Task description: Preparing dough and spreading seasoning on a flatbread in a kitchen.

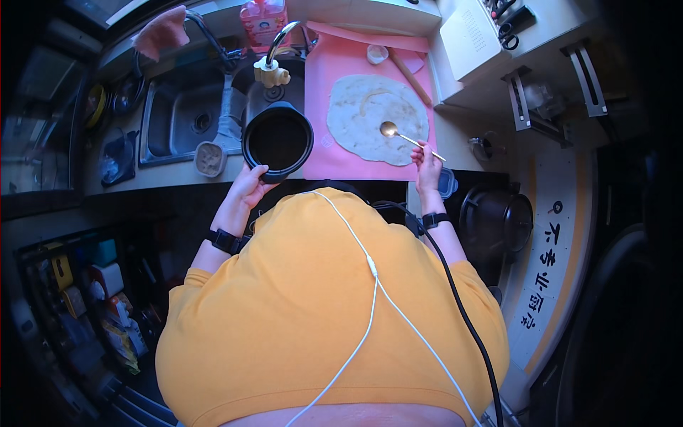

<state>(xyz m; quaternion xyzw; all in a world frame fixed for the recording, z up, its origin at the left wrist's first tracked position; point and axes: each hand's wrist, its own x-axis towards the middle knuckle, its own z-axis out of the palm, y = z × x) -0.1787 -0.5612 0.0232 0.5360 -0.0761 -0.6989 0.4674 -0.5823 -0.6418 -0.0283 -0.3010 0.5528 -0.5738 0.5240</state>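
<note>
My left hand (252, 186) grips the near rim of a round black bowl (278, 140), held over the counter's front edge by the sink; its dark inside hides any contents. In my right hand (425, 164) is the handle of a gold-coloured spoon (389, 128). The spoon's bowl is over the right part of a large rolled-out sheet of dough (352, 123). Brownish smears mark the dough, with a curved wet-looking streak near its far side. Under it lies a pink silicone mat (316, 160). A wooden rolling pin (410, 77) rests along the mat's far right.
A small white cup (377, 54) stands at the mat's far side. To the left are a double steel sink (179, 115), a faucet (275, 53) and a tub of pale paste (210, 159). A dark pot (496, 219) stands right. A black cable (453, 277) crosses my front.
</note>
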